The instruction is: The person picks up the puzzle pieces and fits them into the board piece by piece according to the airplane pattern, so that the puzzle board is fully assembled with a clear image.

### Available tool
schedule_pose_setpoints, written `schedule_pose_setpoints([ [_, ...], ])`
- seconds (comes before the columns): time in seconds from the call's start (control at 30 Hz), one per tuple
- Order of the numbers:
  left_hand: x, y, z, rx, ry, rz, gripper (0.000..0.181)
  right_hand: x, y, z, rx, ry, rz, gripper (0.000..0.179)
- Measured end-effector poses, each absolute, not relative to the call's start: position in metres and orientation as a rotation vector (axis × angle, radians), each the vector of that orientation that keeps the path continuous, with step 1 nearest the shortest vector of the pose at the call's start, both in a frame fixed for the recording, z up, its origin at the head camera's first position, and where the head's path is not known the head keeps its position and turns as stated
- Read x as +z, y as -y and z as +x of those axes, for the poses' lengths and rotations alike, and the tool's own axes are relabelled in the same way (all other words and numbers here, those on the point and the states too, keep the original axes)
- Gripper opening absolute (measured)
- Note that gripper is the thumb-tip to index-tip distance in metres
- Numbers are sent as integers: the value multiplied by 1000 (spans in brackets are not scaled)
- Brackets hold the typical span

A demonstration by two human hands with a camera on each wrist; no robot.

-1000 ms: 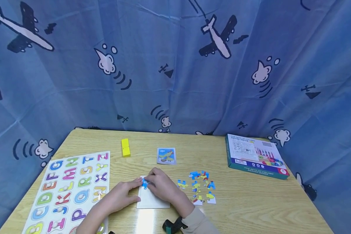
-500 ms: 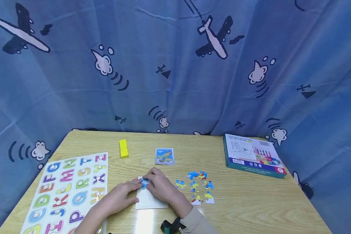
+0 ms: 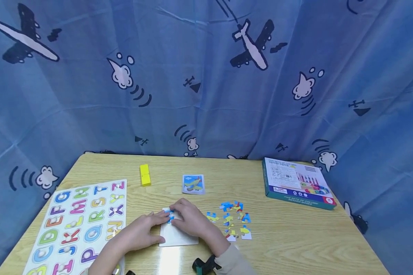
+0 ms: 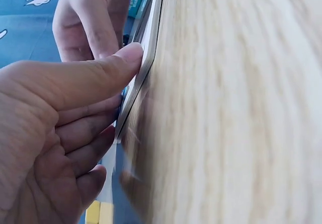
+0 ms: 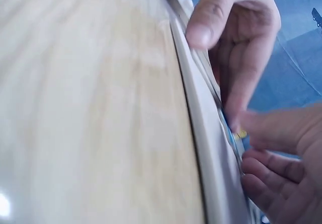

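Observation:
A square white puzzle board (image 3: 179,237) lies on the table in front of me. At its far left corner is a small blue jigsaw piece (image 3: 171,215), partly covered by fingers. My left hand (image 3: 142,230) lies along the board's left side. Its thumb touches the rim (image 4: 146,58), and its straight index finger reaches the blue piece. My right hand (image 3: 191,220) bends over the board from the right, thumb and index finger pinching about the same piece. In the right wrist view, both hands meet over the board's edge (image 5: 211,148).
Loose jigsaw pieces (image 3: 228,219) lie right of the board. A picture card of a yellow plane (image 3: 193,184) and a yellow block (image 3: 145,175) are behind. An alphabet board (image 3: 73,225) covers the left side; a boxed toy set (image 3: 297,183) stands at back right.
The fingers of both hands have shifted slightly around the blue piece at the board's corner. Early on, the whole view drifted a little as the head moved.

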State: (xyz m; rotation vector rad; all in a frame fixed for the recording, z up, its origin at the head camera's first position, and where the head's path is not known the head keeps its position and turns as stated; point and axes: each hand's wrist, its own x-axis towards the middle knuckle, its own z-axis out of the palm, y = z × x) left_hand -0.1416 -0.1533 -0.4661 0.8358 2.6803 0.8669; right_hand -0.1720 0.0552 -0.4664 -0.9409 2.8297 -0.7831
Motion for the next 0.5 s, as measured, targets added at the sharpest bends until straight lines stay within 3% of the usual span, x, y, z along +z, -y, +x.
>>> schedule_pose_setpoints([
  [0.5, -473, 156, -143, 960, -2629, 786, 63, -449, -138, -175, -1007, -2793, -709, 42],
])
